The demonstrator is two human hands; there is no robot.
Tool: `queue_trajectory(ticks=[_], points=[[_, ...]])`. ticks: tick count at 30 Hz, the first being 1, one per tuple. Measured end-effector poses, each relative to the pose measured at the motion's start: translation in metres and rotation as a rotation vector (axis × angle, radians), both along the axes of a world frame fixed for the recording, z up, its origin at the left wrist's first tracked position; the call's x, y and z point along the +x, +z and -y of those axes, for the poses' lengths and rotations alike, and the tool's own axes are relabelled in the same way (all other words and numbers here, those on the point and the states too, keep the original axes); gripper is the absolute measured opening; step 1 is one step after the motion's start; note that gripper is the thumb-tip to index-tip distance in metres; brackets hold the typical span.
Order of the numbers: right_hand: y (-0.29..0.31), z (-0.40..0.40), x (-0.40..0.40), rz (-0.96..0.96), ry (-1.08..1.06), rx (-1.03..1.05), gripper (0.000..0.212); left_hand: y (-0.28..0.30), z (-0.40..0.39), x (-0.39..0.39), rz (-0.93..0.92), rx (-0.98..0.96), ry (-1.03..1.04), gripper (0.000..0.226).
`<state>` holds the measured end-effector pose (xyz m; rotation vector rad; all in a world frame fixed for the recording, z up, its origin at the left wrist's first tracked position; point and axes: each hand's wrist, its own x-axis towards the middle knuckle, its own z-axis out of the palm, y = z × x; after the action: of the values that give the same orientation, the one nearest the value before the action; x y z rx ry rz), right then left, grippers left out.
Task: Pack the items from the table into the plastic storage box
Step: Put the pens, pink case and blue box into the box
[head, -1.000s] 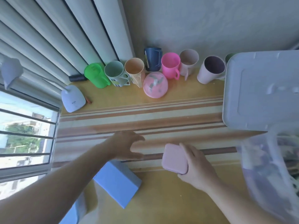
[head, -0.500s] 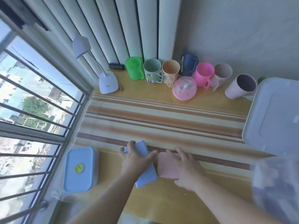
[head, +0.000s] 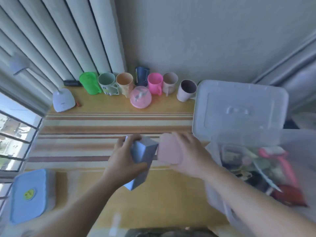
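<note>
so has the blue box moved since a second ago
Yes. The blue box lay flat on the table below the striped cloth; now the left hand holds it lifted, overlapping the cloth's near edge.

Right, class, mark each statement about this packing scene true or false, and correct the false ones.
1. The left hand grips a blue box. True.
2. The right hand is empty. False: it holds a pink case.
3. The dark blue cup stands between the green cup and the wall. False: it stands behind the pink domed container, further right along the row.
4. The plastic storage box already holds items. True.
5. The white lid covers the storage box. False: it lies on the table behind the open box.
</note>
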<state>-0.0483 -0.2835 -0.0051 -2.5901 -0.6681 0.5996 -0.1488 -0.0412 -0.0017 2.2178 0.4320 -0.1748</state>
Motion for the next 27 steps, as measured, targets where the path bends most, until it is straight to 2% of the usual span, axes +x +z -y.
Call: queue_trajectory(ticks=[2, 5, 8, 10, 12, 15, 18, 20, 23, 25, 27], points=[[0.039, 0.065, 0.014, 0.096, -0.073, 0.019, 0.109, 0.029, 0.042, 0.021, 0.12, -0.05, -0.048, 0.078], [0.076, 0.167, 0.021, 0.17, -0.202, -0.065, 0.11, 0.068, 0.11, 0.044, 0.291, -0.168, -0.062, 0.079], [0.068, 0.25, 0.013, 0.165, -0.241, -0.22, 0.11, 0.089, 0.178, 0.058, 0.394, -0.256, -0.076, 0.08], [0.04, 0.28, 0.003, 0.124, -0.132, -0.298, 0.11, 0.091, 0.22, 0.067, 0.401, -0.287, -0.091, 0.08], [0.009, 0.291, -0.009, 0.024, -0.007, -0.246, 0.107, 0.088, 0.258, 0.072, 0.353, -0.298, -0.099, 0.081], [-0.024, 0.296, -0.021, -0.095, 0.143, -0.143, 0.118, 0.077, 0.301, 0.071, 0.284, -0.299, -0.083, 0.075], [-0.029, 0.305, -0.018, -0.2, 0.185, -0.049, 0.125, 0.067, 0.327, 0.066, 0.219, -0.308, 0.005, 0.066], [-0.021, 0.316, -0.012, -0.192, 0.207, 0.023, 0.117, 0.062, 0.336, 0.062, 0.167, -0.308, 0.058, 0.061], [0.006, 0.338, 0.001, -0.235, 0.05, 0.218, 0.101, 0.062, 0.351, 0.06, 0.151, -0.334, 0.17, 0.055], [0.022, 0.349, 0.008, -0.273, -0.053, 0.329, 0.112, 0.062, 0.365, 0.061, 0.176, -0.368, 0.283, 0.046], [0.032, 0.35, 0.011, -0.274, -0.099, 0.312, 0.132, 0.06, 0.383, 0.063, 0.192, -0.519, 0.41, 0.04]])
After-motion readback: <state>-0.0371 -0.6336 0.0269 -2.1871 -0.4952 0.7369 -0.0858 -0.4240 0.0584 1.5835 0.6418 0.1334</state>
